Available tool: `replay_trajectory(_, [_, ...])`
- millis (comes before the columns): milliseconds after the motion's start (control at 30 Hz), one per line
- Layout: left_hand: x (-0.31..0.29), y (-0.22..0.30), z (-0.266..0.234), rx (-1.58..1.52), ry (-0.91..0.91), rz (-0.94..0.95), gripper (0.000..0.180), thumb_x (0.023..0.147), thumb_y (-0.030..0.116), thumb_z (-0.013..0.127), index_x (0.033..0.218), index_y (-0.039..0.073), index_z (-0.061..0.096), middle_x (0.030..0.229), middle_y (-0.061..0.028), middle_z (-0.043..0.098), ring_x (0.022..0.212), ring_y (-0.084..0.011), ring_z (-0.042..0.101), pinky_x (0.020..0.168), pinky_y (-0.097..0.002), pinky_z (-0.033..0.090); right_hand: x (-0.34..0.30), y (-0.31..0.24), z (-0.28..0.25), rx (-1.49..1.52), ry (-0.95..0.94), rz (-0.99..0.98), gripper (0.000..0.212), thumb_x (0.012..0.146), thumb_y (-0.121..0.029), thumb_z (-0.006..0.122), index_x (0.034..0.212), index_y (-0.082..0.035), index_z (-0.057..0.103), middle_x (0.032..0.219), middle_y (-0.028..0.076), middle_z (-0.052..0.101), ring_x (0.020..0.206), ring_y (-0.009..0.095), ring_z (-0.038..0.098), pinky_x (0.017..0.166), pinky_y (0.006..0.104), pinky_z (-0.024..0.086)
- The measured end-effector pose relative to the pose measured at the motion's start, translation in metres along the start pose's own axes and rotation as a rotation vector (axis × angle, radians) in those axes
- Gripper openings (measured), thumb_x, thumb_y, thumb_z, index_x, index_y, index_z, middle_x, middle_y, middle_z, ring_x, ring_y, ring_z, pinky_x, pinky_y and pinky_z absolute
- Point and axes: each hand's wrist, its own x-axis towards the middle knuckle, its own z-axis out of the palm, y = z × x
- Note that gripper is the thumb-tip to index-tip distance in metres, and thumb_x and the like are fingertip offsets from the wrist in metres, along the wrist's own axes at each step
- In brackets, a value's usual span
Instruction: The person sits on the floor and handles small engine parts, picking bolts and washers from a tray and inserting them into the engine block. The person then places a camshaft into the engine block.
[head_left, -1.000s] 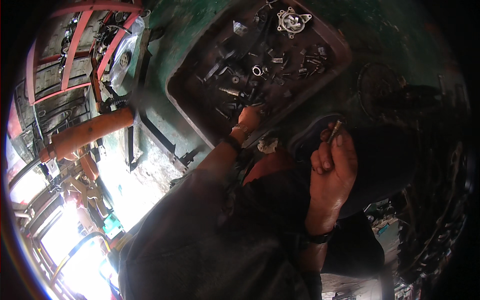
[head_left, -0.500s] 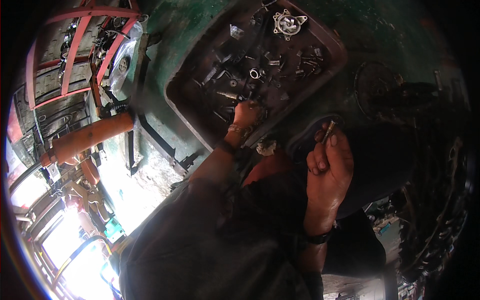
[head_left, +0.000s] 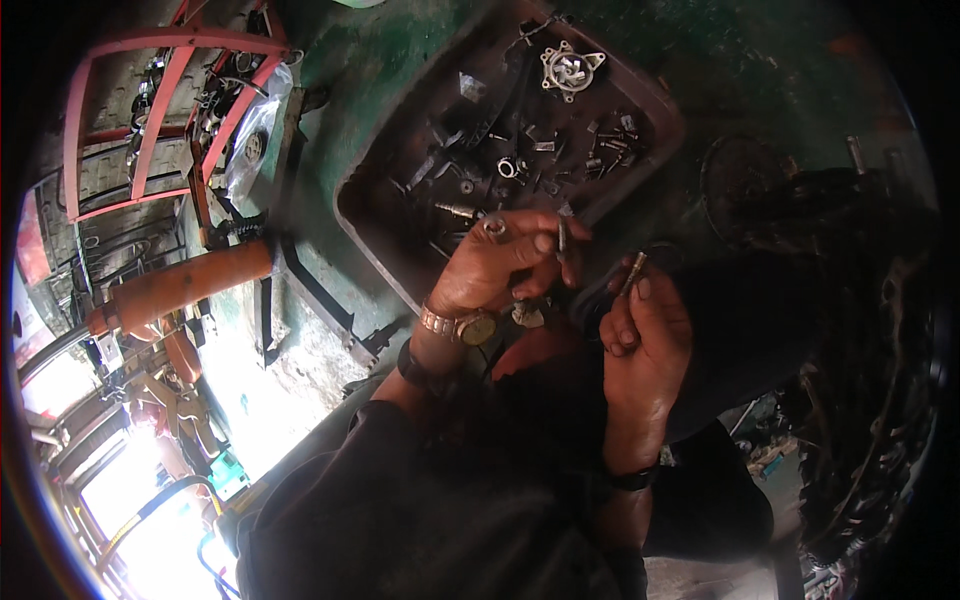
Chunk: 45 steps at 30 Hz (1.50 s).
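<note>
My left hand (head_left: 495, 268), with a watch on its wrist, is over the near rim of a dark tray (head_left: 362, 238). Between its thumb and fingers it pinches a small grey bolt (head_left: 562, 240), pointing upward. Just to the right, my right hand (head_left: 648, 335) is closed on a brassy bolt (head_left: 635, 270), held tilted by thumb and forefinger. The two bolts are apart, a short way from each other. Inside the tray lie a pale metal pump housing (head_left: 572, 70), a metal ring (head_left: 508, 167), a stepped shaft-like part (head_left: 456, 210) and several loose bolts (head_left: 612, 148).
At the left stands a red metal frame (head_left: 140, 120) with parts behind it, near a long orange cylinder (head_left: 190, 272). A dark round disc (head_left: 735, 185) lies right of the tray. A chunky black tyre (head_left: 870, 440) is at the right edge. A crumpled pale rag-like thing (head_left: 530, 312) sits below my left hand.
My left hand has come up out of the tray toward me, now with a bolt in its fingers. My right hand has shifted slightly left and down, still holding its bolt.
</note>
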Motion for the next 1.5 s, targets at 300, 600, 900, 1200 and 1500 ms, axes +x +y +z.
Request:
replay_trajectory(300, [-0.001,-0.01,0.018,-0.001,-0.119,0.016,0.022,0.089,0.008,0.053,0.105,-0.005,0.06,0.075,-0.011,0.06,0.044,-0.0078,0.039,0.045,-0.0193,0.034,-0.008,-0.009,0.001,0.134,-0.089,0.071,0.023,0.092,-0.008,0.049,0.111,0.001,0.057,0.07,0.0,0.051,0.052,0.003,0.038,0.047,0.0171,0.031])
replay_trajectory(600, [0.0,-0.017,0.027,-0.109,-0.075,0.045,0.019,0.089,0.01,0.055,0.103,-0.002,0.053,0.083,-0.0116,0.059,0.042,-0.0068,0.035,0.047,-0.0214,0.037,-0.011,-0.015,0.002,0.119,-0.066,0.077,0.022,0.089,-0.006,0.053,0.11,0.0,0.058,0.075,0.002,0.055,0.051,0.003,0.037,0.047,0.0171,0.032])
replay_trajectory(900, [0.001,-0.016,0.03,-0.076,-0.09,0.023,0.019,0.088,0.013,0.057,0.097,-0.003,0.056,0.08,-0.0152,0.062,0.04,-0.0059,0.034,0.044,-0.0211,0.034,-0.011,-0.014,0.001,0.061,-0.067,0.013,0.02,0.086,-0.006,0.058,0.105,-0.001,0.062,0.061,-0.004,0.045,0.05,0.003,0.034,0.046,0.0182,0.03])
replay_trajectory(1200, [-0.003,-0.014,0.032,-0.075,-0.036,-0.012,0.021,0.087,0.014,0.059,0.096,-0.005,0.058,0.076,-0.0149,0.062,0.041,-0.0067,0.037,0.041,-0.0194,0.03,-0.013,-0.012,0.0,0.023,-0.057,0.005,0.021,0.087,-0.006,0.056,0.107,0.0,0.061,0.07,-0.001,0.053,0.051,0.003,0.036,0.048,0.0182,0.031])
replay_trajectory(1500, [-0.004,-0.009,0.024,-0.028,0.027,-0.012,0.019,0.087,0.011,0.059,0.098,-0.005,0.061,0.076,-0.0145,0.062,0.048,-0.007,0.04,0.041,-0.0184,0.03,-0.011,-0.012,0.0,0.127,-0.131,0.061,0.025,0.091,-0.005,0.047,0.114,0.001,0.057,0.089,0.007,0.059,0.054,0.004,0.039,0.048,0.0182,0.032])
